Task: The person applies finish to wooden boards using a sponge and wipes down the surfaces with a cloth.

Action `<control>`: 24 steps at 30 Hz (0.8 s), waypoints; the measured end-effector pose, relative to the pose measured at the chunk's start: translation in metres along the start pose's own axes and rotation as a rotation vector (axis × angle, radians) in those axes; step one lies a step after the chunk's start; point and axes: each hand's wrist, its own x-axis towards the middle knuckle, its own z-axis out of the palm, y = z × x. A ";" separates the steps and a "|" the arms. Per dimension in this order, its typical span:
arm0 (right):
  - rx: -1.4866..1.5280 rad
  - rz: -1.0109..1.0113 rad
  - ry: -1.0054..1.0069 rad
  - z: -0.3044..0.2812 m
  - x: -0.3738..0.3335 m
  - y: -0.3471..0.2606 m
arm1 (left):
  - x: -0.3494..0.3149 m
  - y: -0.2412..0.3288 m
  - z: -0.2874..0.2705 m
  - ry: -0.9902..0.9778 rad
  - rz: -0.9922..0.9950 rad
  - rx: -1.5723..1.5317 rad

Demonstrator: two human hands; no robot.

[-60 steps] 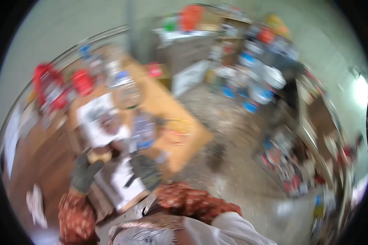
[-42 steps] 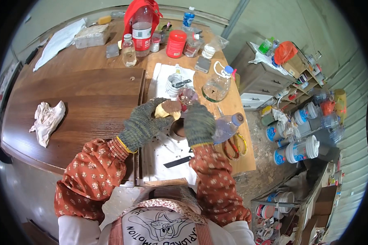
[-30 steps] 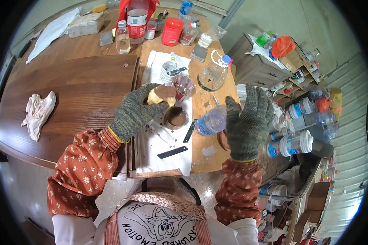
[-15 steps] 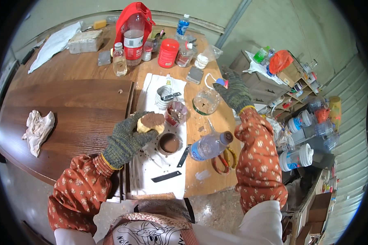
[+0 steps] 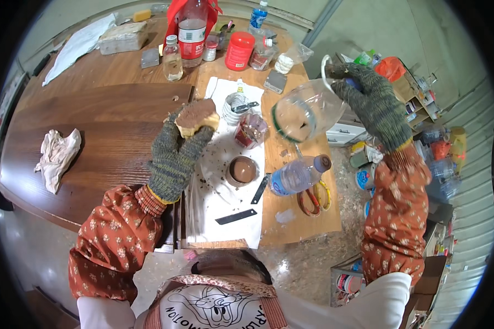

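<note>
My left hand point(image 5: 173, 159), in a grey-green knit glove, grips a pale yellow sponge-like block point(image 5: 196, 116) with a brown, grainy top. My right hand point(image 5: 376, 107), gloved alike, holds the white handle point(image 5: 327, 74) of a clear plastic tub point(image 5: 313, 107), raised and tilted at the table's right edge. On a white cloth point(image 5: 217, 236) between the hands stand a small round pot point(image 5: 242, 171) with brown stuff inside, a reddish cup point(image 5: 251, 131) and a whitish ribbed container point(image 5: 235, 104) with a blade across it. Two dark blades point(image 5: 236, 216) lie nearer me.
A clear bottle point(image 5: 296, 176) and red-yellow scissors point(image 5: 310, 202) are right of the cloth. A crumpled rag point(image 5: 59, 159) lies on the dark board point(image 5: 121, 120) at left. Bottles and a red jar point(image 5: 240, 50) line the back. Shelves stand beyond the right edge.
My right hand has lifted the clear tub off the table by its handle and moved it right. My left hand, still gripping the block, has risen away from the small pot. The view has shifted.
</note>
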 end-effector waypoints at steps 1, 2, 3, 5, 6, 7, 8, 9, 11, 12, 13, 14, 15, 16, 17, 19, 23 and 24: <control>0.002 -0.005 0.002 0.004 -0.008 -0.011 | -0.001 0.003 -0.003 0.049 0.010 0.092; 0.050 -0.159 -0.031 0.009 -0.014 -0.021 | -0.002 0.003 -0.005 0.058 0.051 0.080; 0.088 -0.308 -0.060 0.012 -0.021 -0.033 | -0.002 0.001 -0.004 0.057 0.059 0.077; 0.031 -0.359 -0.094 0.024 -0.034 -0.055 | -0.003 -0.003 0.003 0.091 0.068 -0.079; -0.002 -0.424 -0.133 0.037 -0.035 -0.062 | -0.003 -0.004 0.001 0.090 0.076 -0.076; -0.011 -0.422 -0.125 0.047 -0.038 -0.064 | -0.002 -0.003 0.002 0.103 0.109 -0.040; -0.043 -0.377 -0.204 0.059 -0.040 -0.063 | -0.001 -0.002 0.002 0.116 0.143 -0.004; -0.061 -0.343 -0.289 0.073 -0.039 -0.061 | 0.000 -0.003 -0.002 0.122 0.146 0.005; -0.109 -0.415 -0.336 0.089 -0.042 -0.061 | 0.001 0.000 -0.008 0.186 0.116 0.144; -0.162 -0.476 -0.389 0.092 -0.044 -0.063 | 0.001 0.001 -0.008 0.183 0.119 0.144; -0.164 -0.476 -0.383 0.093 -0.047 -0.065 | 0.001 0.003 -0.007 0.160 0.093 0.052; -0.186 -0.335 -0.467 0.093 -0.050 -0.069 | 0.001 0.005 -0.005 0.135 0.069 -0.040; -0.208 -0.193 -0.547 0.091 -0.054 -0.072 | 0.000 0.005 -0.001 0.132 0.079 -0.039; -0.201 -0.216 -0.536 0.092 -0.056 -0.075 | 0.001 -0.001 -0.001 0.122 0.137 -0.032; -0.202 -0.293 -0.359 0.090 -0.063 -0.074 | 0.002 -0.004 -0.001 0.110 0.197 -0.026; -0.214 -0.428 -0.008 0.080 -0.086 -0.076 | -0.002 0.003 0.001 0.118 0.210 -0.058; 0.155 -0.190 0.161 0.082 -0.126 -0.094 | -0.014 0.027 0.005 0.004 0.289 -0.007; 0.356 -0.180 0.206 0.096 -0.128 -0.101 | -0.017 0.036 0.008 -0.059 0.156 -0.281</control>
